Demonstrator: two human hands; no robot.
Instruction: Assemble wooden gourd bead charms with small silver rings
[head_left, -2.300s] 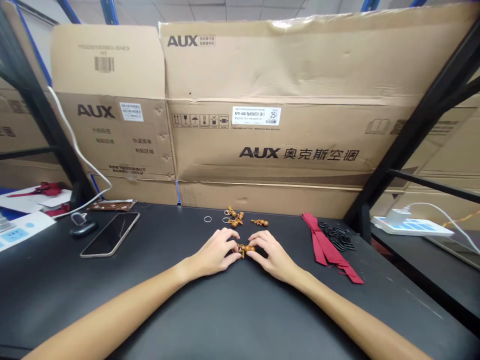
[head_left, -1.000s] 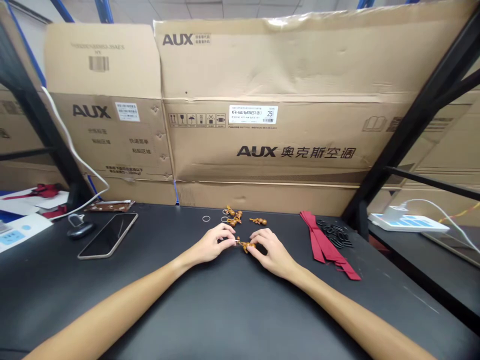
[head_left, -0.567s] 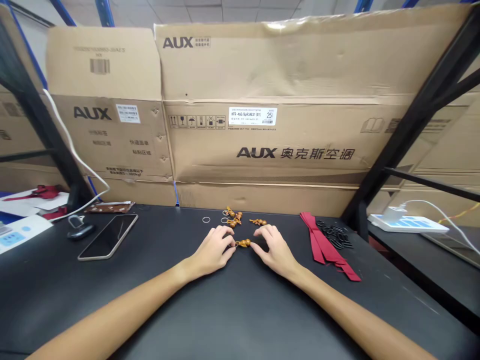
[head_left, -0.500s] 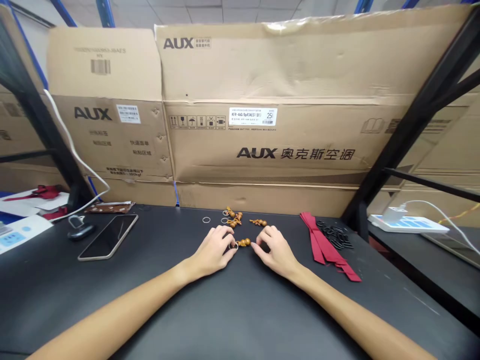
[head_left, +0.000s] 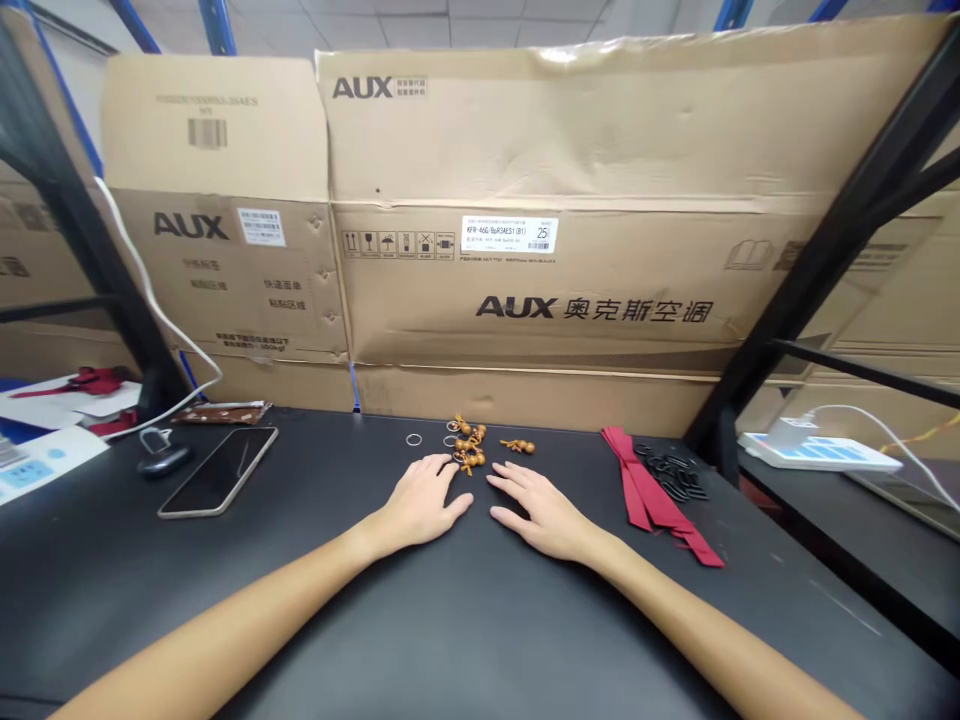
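My left hand lies flat on the black table, fingers stretched out and holding nothing. My right hand rests flat beside it, also open. Just beyond my left fingertips sits a small pile of wooden gourd charms with metal rings. One more gourd charm lies alone behind my right hand. A loose metal ring lies left of the pile.
Red ribbons and black rings lie to the right. A phone and a small padlock are at the left. Large AUX cardboard boxes stand along the back edge. A power strip sits far right.
Both hands were pinching one gourd charm between them; now it is let go at the pile and both hands lie flat and open on the table.
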